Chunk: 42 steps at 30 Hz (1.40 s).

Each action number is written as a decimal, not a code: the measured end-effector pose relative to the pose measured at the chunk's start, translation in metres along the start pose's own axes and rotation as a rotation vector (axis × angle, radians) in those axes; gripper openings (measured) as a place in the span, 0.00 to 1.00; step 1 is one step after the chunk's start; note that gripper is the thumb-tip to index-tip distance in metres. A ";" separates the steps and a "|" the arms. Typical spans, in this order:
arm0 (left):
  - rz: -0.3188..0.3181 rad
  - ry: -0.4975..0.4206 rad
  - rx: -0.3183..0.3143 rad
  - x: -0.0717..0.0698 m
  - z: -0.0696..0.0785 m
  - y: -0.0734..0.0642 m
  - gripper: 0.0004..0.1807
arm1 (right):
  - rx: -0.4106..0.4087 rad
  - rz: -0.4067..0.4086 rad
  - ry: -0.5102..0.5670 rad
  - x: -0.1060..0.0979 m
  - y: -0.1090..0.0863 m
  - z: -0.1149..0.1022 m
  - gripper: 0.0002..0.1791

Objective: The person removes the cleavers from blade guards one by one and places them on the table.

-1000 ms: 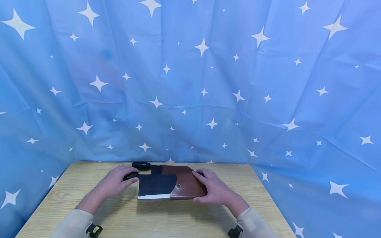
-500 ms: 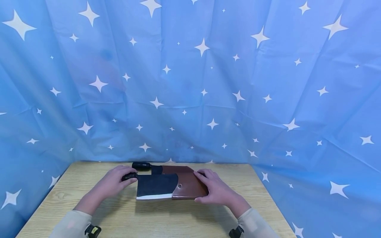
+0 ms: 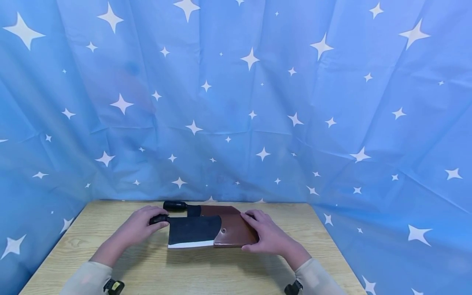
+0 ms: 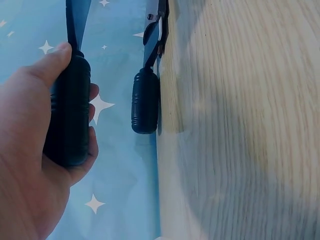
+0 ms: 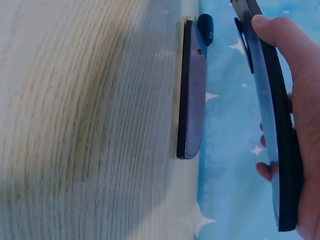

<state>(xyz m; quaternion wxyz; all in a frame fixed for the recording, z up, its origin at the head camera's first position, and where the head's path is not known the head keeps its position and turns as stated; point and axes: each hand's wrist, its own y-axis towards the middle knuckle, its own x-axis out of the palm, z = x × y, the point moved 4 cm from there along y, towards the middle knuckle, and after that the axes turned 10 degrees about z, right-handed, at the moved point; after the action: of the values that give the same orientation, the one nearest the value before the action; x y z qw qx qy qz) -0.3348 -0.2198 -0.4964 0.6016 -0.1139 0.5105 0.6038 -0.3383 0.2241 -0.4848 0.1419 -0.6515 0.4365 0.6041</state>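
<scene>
My left hand (image 3: 137, 226) grips the black handle (image 4: 74, 112) of a cleaver (image 3: 193, 229). Its wide dark blade has a bright edge facing me, and the end of the blade is hidden inside a brown sheath (image 3: 237, 235) with a snap stud. My right hand (image 3: 271, 235) holds the sheath at its right end, thumb on the near side and fingers partly hidden behind. Cleaver and sheath are held above the table. Behind them lies a second cleaver, its black handle (image 3: 175, 206) pointing left and its blade mostly inside another brown sheath (image 5: 195, 105).
The light wooden table (image 3: 206, 274) ends at the back against a blue curtain (image 3: 236, 102) with white stars. Shadows of the hands and the held cleaver fall on the tabletop. Each wrist wears a small black camera.
My left hand has shifted slightly left with the cleaver, and my right hand slightly right with the sheath. A little more blade shows outside the sheath. The second cleaver has stayed put.
</scene>
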 end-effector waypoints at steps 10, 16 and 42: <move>-0.020 -0.008 -0.035 0.000 -0.003 0.001 0.20 | -0.010 0.008 0.004 0.000 0.001 0.001 0.60; -0.021 -0.009 -0.025 0.001 -0.006 0.001 0.19 | -0.032 0.018 0.016 0.000 0.000 -0.001 0.58; -0.029 -0.022 -0.022 -0.004 -0.008 0.001 0.17 | -0.024 0.037 0.030 -0.001 -0.006 0.005 0.59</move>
<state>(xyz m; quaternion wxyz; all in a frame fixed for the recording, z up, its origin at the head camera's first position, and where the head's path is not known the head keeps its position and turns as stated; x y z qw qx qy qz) -0.3382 -0.2284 -0.4965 0.6148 -0.1212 0.4954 0.6016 -0.3371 0.2310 -0.4867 0.1164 -0.6537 0.4435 0.6020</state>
